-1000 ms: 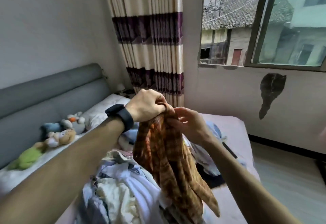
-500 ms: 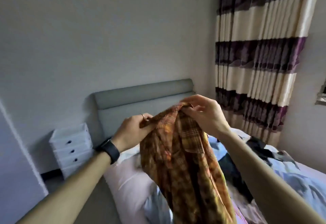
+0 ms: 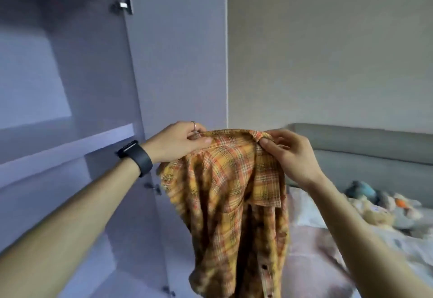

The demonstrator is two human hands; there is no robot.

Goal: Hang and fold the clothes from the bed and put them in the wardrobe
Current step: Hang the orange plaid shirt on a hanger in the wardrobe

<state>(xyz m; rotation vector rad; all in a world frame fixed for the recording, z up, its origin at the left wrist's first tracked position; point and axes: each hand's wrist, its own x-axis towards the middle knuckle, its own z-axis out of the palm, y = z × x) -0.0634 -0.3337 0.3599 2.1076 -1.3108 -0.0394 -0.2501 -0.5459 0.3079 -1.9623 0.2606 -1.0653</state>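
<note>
Item under handling: one orange plaid shirt (image 3: pixel 234 192), held in the air in front of the open wardrobe (image 3: pixel 178 51). It is clear of the bed (image 3: pixel 311 250), which lies to the right.

Step in hand, as judged: squaring the shirt up by its top edge before hanging or folding. No hanger is in view.

Recommended practice:
- Hold the top edge level and taut between both hands.
- Let the body drop free so the bunched folds fall out.
- Locate both shoulder seams before any hanger goes in.
- Mind the wardrobe shelf (image 3: pixel 70 143) just left of the arm.

Left hand (image 3: pixel 180 143): fingers (image 3: pixel 201 140) curled, thumb pinching the top edge.

Right hand (image 3: pixel 290 154): fingers (image 3: pixel 269 145) curled, pinching the gathered cloth at the opposite end.
</note>
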